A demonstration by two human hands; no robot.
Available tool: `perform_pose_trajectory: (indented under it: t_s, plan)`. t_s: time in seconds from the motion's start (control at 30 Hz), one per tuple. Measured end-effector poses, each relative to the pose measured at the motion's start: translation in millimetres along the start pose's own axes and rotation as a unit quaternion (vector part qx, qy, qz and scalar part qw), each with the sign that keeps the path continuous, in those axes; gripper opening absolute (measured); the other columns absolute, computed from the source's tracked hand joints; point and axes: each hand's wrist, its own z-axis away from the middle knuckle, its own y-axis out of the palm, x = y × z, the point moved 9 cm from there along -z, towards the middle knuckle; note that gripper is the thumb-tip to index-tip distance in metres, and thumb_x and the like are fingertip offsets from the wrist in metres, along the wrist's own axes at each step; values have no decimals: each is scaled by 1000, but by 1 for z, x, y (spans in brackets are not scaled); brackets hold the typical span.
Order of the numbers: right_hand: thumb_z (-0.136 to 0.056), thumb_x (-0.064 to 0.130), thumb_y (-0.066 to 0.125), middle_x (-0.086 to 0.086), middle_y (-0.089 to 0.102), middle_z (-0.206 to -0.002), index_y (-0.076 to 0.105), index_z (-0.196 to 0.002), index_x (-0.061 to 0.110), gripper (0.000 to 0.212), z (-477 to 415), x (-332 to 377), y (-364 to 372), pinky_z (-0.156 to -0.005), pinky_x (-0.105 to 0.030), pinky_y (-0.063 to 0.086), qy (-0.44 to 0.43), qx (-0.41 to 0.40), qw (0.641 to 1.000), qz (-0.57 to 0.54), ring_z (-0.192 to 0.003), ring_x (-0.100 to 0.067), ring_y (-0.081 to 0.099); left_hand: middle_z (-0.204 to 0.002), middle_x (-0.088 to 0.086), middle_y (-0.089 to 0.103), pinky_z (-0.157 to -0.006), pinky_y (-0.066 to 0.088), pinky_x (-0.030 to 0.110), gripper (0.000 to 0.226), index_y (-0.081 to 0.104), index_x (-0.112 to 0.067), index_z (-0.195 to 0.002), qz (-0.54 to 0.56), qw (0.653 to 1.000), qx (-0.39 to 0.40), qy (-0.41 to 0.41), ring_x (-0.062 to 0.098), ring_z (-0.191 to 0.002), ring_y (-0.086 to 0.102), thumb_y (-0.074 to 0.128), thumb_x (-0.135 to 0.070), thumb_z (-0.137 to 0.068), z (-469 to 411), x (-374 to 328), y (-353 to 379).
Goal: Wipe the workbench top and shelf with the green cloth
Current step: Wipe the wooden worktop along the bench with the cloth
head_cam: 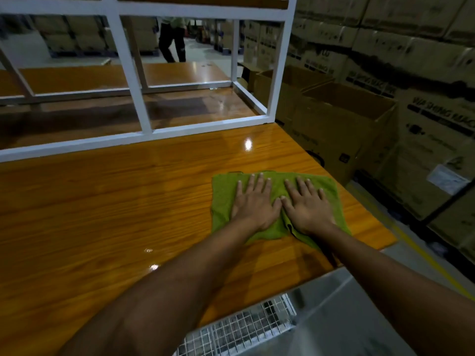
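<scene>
To my right, printed cardboard cartons stand stacked in a tall wall. One low carton carries a white label on its side. In front of that wall sit two open cardboard boxes. A yellow floor line runs along the right. Near me, low down, lies a wire mesh panel. Far off, a person's legs in dark trousers show in an aisle.

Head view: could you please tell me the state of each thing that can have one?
workbench top, glossy, showing light reflections.
green cloth, spread flat near the top's right edge.
left hand, open, fingers straight, pressing the cloth.
right hand, open, fingers straight, pressing the cloth.
cardboard box beside the bench, open at the top.
</scene>
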Motion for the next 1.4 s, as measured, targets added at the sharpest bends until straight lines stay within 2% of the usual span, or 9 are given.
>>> perform_pose_trajectory:
  t_s: [0.13,0.33,0.53,0.6,0.7,0.83,0.97,1.17,1.4]
  plan:
    - [-106,58,14,-3,-4,-172,4,-164,30,66,46,-1,3,-127,-50,1,24,-5,1000,-2,-159,-23,-5,-165,3,-8,-120,-5,54,71,4,-18,-158,3,999,20,25,23,-152,-10,17,-56,-100,36,-15,4]
    - [-78,64,-17,-3,-1,-172,6,-164,32,95,110,7,7,-126,-48,4,62,-18,998,4,-159,-23,-2,-165,5,-11,-120,-7,54,70,0,-17,-158,-2,998,25,57,24,-151,-15,16,-54,-100,90,-30,6]
    - [-99,61,-2,-9,24,-166,36,-157,24,79,136,48,10,-122,-54,20,7,-62,998,-26,-155,-31,23,-163,-3,-9,-119,-12,46,65,6,-22,-157,22,998,-17,55,18,-151,-12,17,-51,-100,136,-16,-1]
    - [-98,58,8,-5,14,-168,29,-160,28,72,134,68,19,-126,-47,8,-20,-38,998,-36,-157,-27,15,-160,-7,-12,-120,-11,45,66,7,-26,-157,24,999,-25,35,15,-151,-12,17,-53,-98,145,7,-2]
    - [-99,54,26,-8,30,-165,39,-156,26,65,122,91,18,-118,-47,12,-65,-50,996,-16,-153,-29,30,-162,-8,-17,-121,-10,45,67,1,-28,-157,-8,1000,-5,4,12,-149,-19,7,-52,-94,147,30,-3]
    - [-95,54,5,-6,2,-171,15,-163,25,74,89,106,20,-121,-47,-7,-116,-21,992,-50,-158,-27,-3,-162,-7,-22,-121,-10,44,80,-5,-25,-157,-36,999,12,-29,13,-149,-21,-14,-49,-81,125,40,-9]
    - [-85,53,-10,-6,-4,-172,8,-164,26,85,46,107,16,-125,-50,-6,-126,-8,991,-46,-159,-25,-8,-163,-6,-18,-122,-5,44,77,-1,-24,-157,-32,998,13,-56,13,-150,-17,-7,-52,-86,82,57,-8]
    - [-108,45,17,-6,-4,-172,5,-164,27,60,-15,70,8,-127,-51,-4,-99,11,995,-28,-159,-25,-8,-165,-2,-10,-122,-1,47,63,2,-23,-158,-31,997,-7,-70,16,-151,-10,15,-49,-103,13,45,-7]
    - [-108,48,15,-6,-6,-172,3,-164,29,61,-13,9,-2,-126,-49,-5,-33,3,999,-37,-158,-24,-8,-166,2,-5,-121,-1,51,69,5,-21,-158,-20,999,2,-34,22,-152,-6,15,-57,-100,-22,3,-1]
